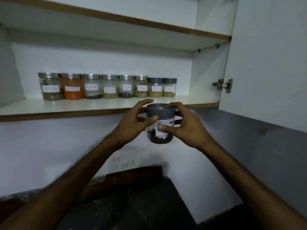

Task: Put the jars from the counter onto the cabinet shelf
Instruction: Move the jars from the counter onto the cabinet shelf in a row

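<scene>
The open cabinet (106,57) fills the upper view; its door (265,63) is swung out at right, hinge (222,85) exposed. On the lower shelf (83,105) a row of eight labelled jars (106,87) is lined up near the back wall, left to centre-right, each touching or just beside the next. Bare shelf is seen in front of the row and to the right of the last grey-lidded one, up to the side panel.

Step in hand, as judged: carry phase, jar lifted but not yet placed. The grey-lidded jar (160,123), clear w/ dark contents at the bottom, is held upright in mid-air just below and in front of the shelf's wooden front edge (66,114). It is gripped from both sides: left hand (132,123) closed on it w/ thumb on the lid's side, right hand (179,127) closed on it w/ thumb across the label, fingers over the lid top.

Next move prob. calls for raising the jar so its base clears the front edge, then pushing it inward & right to the free spot beside the row. Headroom under the upper shelf (116,19) looks ample; the door and side panel limit room at right.

The counter (132,205) is seen dark below; no other jars are visible on it.
</scene>
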`<state>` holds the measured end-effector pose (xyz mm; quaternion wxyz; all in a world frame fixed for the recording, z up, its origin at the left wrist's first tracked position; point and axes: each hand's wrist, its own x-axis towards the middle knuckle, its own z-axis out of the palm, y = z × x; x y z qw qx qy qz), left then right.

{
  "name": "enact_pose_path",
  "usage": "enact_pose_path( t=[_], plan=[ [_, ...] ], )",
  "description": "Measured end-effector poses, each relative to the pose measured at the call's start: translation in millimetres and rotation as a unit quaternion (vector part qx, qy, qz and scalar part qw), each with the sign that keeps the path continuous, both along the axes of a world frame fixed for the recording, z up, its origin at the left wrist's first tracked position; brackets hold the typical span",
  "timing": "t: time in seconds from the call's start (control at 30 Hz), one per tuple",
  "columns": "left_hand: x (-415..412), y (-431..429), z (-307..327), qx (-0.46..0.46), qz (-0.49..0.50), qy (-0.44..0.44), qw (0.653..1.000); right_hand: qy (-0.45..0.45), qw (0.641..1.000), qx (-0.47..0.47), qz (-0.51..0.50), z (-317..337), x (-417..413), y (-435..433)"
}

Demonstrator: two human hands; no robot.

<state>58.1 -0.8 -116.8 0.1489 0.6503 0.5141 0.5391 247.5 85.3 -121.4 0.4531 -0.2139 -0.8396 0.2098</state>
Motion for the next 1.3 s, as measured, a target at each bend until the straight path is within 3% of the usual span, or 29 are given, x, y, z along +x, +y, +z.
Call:
enact_pose_path(
  t=[0.27,0.37,0.53,0.77,1.0,1.3],
  plan=[
    [-24,52,38,0.088,0.133,0.149,0.976,0.056,0.992,-0.013,-0.111,71,37,127],
    [-31,78,44,0.082,0.168,0.216,0.958,0.060,0.985,-0.018,-0.160,91,38,195],
    [-24,134,69,0.090,0.230,0.392,0.886,0.029,0.983,-0.039,-0.177,107,12,287],
    [-14,242,105,0.075,0.266,0.513,0.812,-0.047,0.982,-0.039,-0.177,103,-21,367],
    [-16,356,130,-0.020,0.295,0.576,0.762,-0.108,0.984,0.003,-0.144,102,-40,409],
    [-14,393,116,-0.052,0.305,0.535,0.786,-0.140,0.984,0.044,-0.104,108,-46,426]
  ],
)
